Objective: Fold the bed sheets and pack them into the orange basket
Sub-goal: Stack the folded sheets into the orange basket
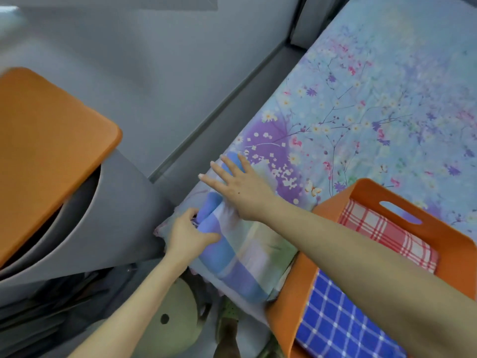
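Left grip (189, 236) tight around pastel sheet (245, 262) (right grip (241, 188) released, flat on top)

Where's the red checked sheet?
Head view, lower right: the red checked sheet lies folded inside the orange basket, just beyond the blue checked sheet.

The light is soft, even, bright and a little blue. Only a faint shadow lies under the right hand (240, 188). Up and left of the hand, the orange board (49, 140) has a smeared, blurry edge. Far up and right of it, the bed (387, 99) looks pale and fuzzy. Straight lines bend near the edges.
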Action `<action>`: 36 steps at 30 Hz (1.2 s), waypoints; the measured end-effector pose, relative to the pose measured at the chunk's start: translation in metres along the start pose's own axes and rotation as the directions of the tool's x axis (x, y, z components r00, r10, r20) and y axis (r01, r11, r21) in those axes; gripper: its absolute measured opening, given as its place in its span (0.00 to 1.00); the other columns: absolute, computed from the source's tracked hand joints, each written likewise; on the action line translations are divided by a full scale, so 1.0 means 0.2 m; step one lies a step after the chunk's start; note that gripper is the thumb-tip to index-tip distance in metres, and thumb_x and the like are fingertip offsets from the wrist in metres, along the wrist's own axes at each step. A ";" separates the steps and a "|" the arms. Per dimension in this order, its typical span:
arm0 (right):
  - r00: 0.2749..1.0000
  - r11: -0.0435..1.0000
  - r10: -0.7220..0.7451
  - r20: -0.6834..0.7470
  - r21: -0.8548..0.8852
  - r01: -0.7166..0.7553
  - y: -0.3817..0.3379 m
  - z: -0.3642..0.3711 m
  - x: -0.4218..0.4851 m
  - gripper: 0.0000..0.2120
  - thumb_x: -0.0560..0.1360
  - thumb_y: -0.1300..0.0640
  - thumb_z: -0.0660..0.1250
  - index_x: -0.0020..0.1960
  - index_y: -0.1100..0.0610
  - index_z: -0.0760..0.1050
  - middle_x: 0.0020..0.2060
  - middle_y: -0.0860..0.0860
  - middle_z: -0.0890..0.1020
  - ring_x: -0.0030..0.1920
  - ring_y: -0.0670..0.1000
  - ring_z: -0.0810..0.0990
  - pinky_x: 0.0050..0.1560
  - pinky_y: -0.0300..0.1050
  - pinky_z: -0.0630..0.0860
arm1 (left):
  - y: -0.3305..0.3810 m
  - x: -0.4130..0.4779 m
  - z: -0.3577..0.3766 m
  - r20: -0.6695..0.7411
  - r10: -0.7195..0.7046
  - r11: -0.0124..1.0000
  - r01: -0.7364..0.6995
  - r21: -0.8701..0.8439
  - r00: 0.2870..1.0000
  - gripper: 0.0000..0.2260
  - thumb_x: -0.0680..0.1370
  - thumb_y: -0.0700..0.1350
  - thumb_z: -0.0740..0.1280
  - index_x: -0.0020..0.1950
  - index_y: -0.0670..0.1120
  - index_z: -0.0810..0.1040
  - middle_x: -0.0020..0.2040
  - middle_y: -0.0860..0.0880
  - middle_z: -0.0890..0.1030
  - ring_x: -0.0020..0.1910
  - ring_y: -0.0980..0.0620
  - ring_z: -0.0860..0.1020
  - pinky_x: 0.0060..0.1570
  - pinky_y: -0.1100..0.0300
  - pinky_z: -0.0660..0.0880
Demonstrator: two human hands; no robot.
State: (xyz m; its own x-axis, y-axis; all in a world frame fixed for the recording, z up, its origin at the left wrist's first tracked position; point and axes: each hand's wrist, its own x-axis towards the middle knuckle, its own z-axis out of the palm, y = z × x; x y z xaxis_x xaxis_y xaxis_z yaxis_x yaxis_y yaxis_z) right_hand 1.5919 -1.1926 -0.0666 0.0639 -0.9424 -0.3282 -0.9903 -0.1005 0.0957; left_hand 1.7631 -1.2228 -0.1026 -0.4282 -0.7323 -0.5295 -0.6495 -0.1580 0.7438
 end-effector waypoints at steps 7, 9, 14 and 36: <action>0.997 0.999 -0.002 -0.078 0.041 0.006 0.28 -0.25 -0.29 0.35 0.64 0.56 0.69 0.70 0.53 0.63 0.56 0.51 0.75 0.57 0.56 0.75 0.69 0.63 0.55 | 0.48 -0.14 -0.15 0.054 0.737 0.591 -0.681 0.432 0.674 0.11 0.59 0.44 0.66 0.40 0.43 0.76 0.34 0.51 0.76 0.32 0.48 0.72 0.31 0.58 0.69; 0.975 0.989 0.080 -0.206 0.142 -0.051 0.28 -0.28 -0.40 0.24 0.57 0.59 0.72 0.53 0.59 0.73 0.42 0.54 0.78 0.41 0.59 0.78 0.48 0.54 0.73 | 0.63 -0.17 -0.20 0.174 0.853 0.363 -0.799 0.479 0.492 0.09 0.62 0.44 0.60 0.38 0.41 0.75 0.33 0.49 0.75 0.30 0.46 0.71 0.30 0.57 0.67; 0.697 0.943 0.325 -0.639 0.273 -0.188 0.32 -0.55 -0.65 0.19 0.58 0.58 0.69 0.49 0.59 0.75 0.36 0.53 0.77 0.33 0.58 0.75 0.34 0.47 0.69 | 1.07 -0.33 -0.33 0.244 0.959 0.002 -0.863 0.505 0.145 0.09 0.65 0.40 0.59 0.37 0.38 0.76 0.35 0.46 0.77 0.35 0.48 0.68 0.36 0.58 0.66; 0.464 0.682 0.458 -0.758 -0.035 -0.730 0.50 -0.59 -2.15 0.08 0.63 0.57 0.67 0.41 0.58 0.76 0.30 0.53 0.73 0.29 0.56 0.71 0.30 0.45 0.64 | 1.74 -0.84 0.59 0.682 0.683 -0.498 -0.849 0.175 -0.261 0.36 0.69 0.49 0.70 0.74 0.47 0.61 0.60 0.45 0.76 0.52 0.44 0.77 0.45 0.51 0.77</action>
State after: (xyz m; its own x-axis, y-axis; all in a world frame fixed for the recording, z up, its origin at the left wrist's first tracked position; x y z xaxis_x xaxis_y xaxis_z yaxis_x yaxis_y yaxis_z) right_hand 1.4796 -0.8346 0.1952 -0.3301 -0.7252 0.6043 -0.7179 0.6085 0.3380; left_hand 1.5345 -1.0778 0.1972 -0.7606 0.5346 0.3683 0.5774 0.8164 0.0075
